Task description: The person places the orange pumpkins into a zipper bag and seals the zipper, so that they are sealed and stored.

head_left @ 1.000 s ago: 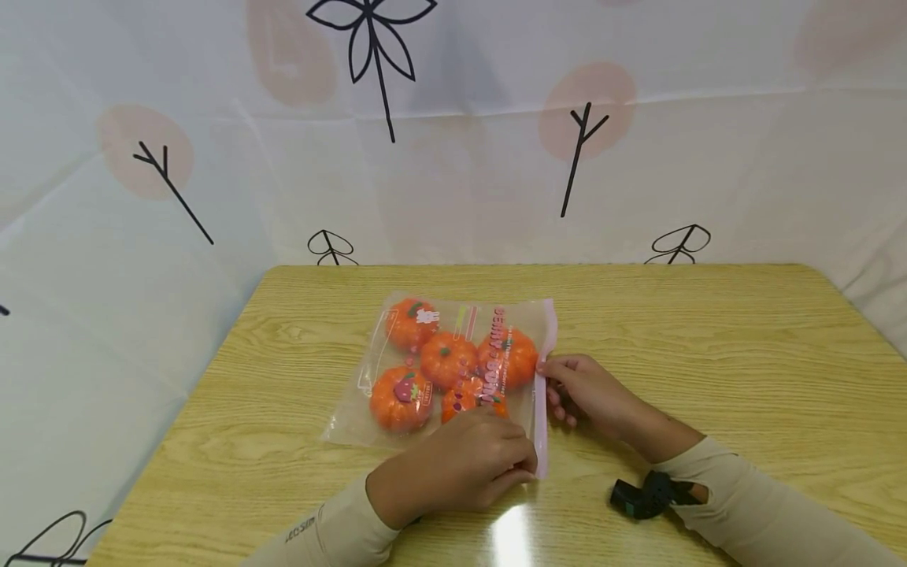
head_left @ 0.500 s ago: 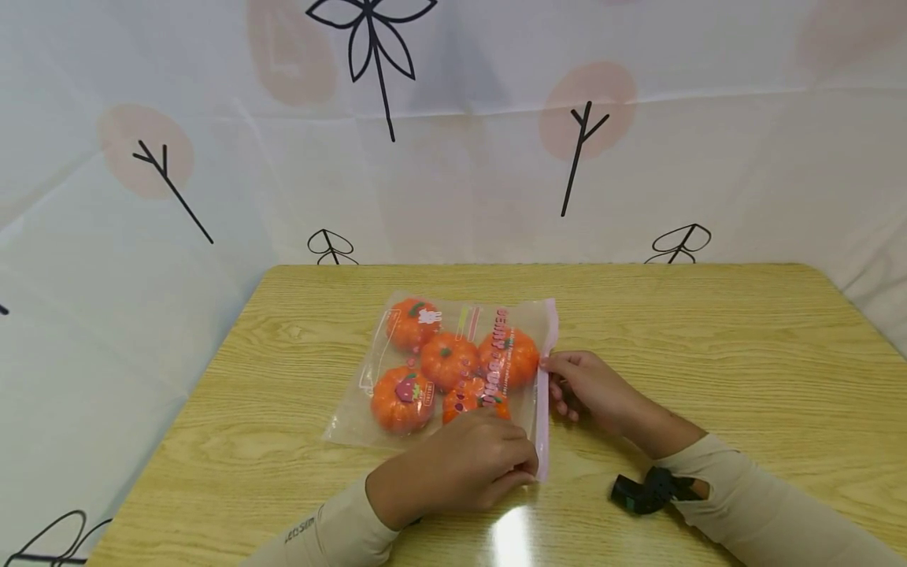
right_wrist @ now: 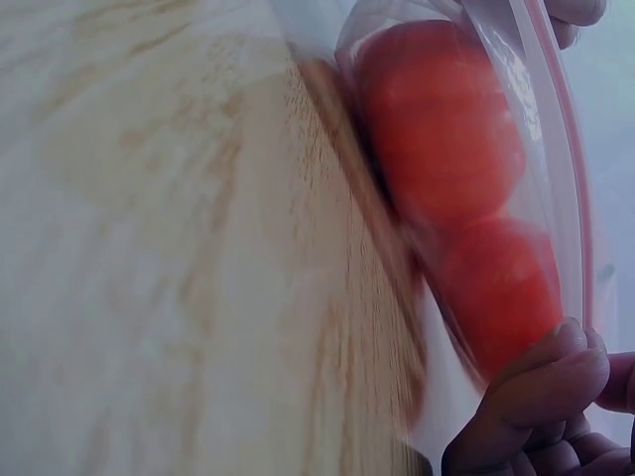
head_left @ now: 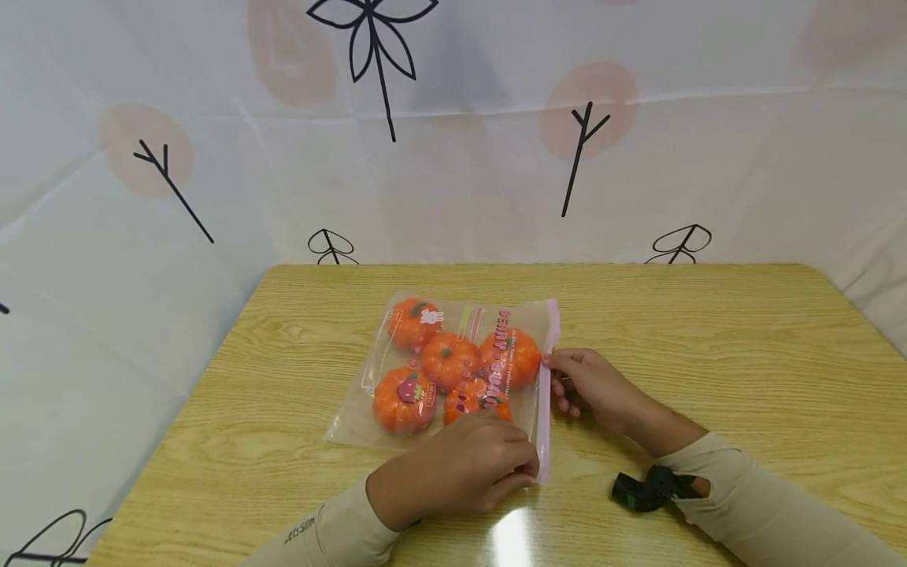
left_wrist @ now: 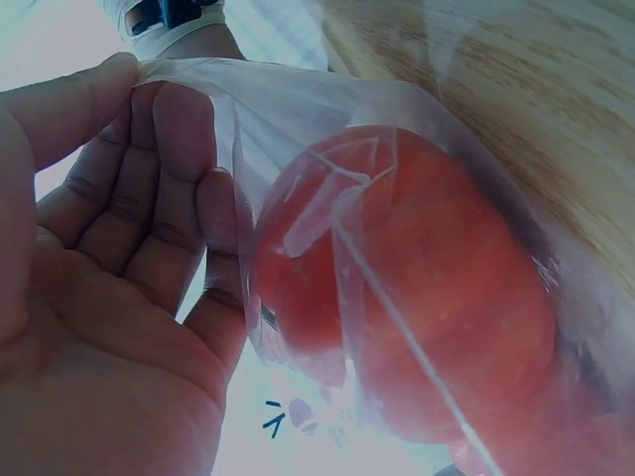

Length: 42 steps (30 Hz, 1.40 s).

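A clear zip bag (head_left: 354, 421) with a pink strip along its right edge lies on the table, several small orange pumpkins (head_left: 449, 361) inside it. My left hand (head_left: 464, 465) pinches the near corner by the strip; in the left wrist view its thumb and fingers (left_wrist: 185, 129) grip the plastic beside a pumpkin (left_wrist: 446, 297). Partway along the pink strip (head_left: 544, 417), my right hand (head_left: 595, 390) pinches the edge between thumb and forefinger. Seen from the right wrist, those fingers (right_wrist: 546, 392) hold the bag's edge. The nearest pumpkin is partly hidden by my left hand.
The wood-grain table (head_left: 744, 354) spreads around the bag on all sides. A pale patterned cloth (head_left: 468, 173) hangs behind and to the left. A black device (head_left: 652, 490) sits at the right wrist.
My right hand has slid slightly away along the pink strip, still pinching it. The bag has shifted a touch to the right. My left hand stays almost in place.
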Available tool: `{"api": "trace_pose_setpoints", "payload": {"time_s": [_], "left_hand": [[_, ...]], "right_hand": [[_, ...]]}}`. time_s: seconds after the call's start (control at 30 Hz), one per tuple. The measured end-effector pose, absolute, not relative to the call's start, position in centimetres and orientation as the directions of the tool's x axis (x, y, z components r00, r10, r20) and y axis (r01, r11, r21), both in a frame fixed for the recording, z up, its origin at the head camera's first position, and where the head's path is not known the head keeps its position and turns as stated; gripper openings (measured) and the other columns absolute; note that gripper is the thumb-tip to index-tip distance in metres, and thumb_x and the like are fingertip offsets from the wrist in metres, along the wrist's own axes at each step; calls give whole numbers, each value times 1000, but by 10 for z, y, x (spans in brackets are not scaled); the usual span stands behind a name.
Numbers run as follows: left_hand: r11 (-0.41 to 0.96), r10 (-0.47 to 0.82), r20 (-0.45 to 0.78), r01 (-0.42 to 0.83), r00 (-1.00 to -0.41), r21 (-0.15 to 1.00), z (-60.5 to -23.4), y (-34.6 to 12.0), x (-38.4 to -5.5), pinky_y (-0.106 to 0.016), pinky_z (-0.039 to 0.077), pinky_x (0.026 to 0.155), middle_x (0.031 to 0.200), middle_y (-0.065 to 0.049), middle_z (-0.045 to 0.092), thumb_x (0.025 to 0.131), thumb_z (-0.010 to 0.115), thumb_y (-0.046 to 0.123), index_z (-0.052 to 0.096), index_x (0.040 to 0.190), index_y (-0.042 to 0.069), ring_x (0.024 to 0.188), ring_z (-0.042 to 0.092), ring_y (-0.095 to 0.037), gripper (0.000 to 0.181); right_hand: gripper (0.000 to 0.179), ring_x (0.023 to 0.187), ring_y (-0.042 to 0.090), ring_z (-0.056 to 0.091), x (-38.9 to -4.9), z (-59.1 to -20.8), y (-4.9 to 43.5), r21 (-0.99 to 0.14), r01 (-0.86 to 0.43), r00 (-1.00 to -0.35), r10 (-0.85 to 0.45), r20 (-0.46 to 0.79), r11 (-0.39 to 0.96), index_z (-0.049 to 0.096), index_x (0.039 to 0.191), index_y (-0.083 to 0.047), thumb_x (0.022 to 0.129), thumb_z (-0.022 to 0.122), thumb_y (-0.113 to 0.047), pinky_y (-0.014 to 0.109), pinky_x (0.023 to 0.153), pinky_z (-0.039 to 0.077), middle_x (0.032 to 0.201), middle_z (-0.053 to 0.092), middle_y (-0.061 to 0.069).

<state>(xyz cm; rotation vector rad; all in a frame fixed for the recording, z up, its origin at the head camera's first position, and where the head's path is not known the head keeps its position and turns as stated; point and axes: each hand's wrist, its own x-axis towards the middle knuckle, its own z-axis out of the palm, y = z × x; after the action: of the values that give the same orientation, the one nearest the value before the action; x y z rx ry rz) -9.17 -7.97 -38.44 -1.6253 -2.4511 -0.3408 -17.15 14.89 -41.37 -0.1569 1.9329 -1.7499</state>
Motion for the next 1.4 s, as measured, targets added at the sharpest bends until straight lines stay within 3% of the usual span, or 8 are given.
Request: {"api": "trace_pose_setpoints", "payload": {"time_s": [0.6, 1.4], "left_hand": [[387, 888, 216, 914, -405, 122, -380, -82, -90, -17, 46, 81, 80, 17, 63, 94, 68, 31, 69, 88, 25, 75, 55, 5, 9], [369, 908, 169, 923, -383, 109, -374, -80, -87, -12, 43, 71, 77, 19, 60, 94, 68, 32, 67, 85, 26, 70, 52, 7, 11]], "right_hand": [[34, 53, 8, 48, -173, -411, 150, -957, 251, -861, -418, -290, 148, 54, 76, -14, 105, 45, -27, 22, 48, 40, 63, 49, -5], [29, 55, 8, 49, -182, -411, 160, -951, 260, -888, -346, -304, 168, 57, 86, -13, 106, 44, -28, 23, 49, 42, 67, 50, -4]]}}
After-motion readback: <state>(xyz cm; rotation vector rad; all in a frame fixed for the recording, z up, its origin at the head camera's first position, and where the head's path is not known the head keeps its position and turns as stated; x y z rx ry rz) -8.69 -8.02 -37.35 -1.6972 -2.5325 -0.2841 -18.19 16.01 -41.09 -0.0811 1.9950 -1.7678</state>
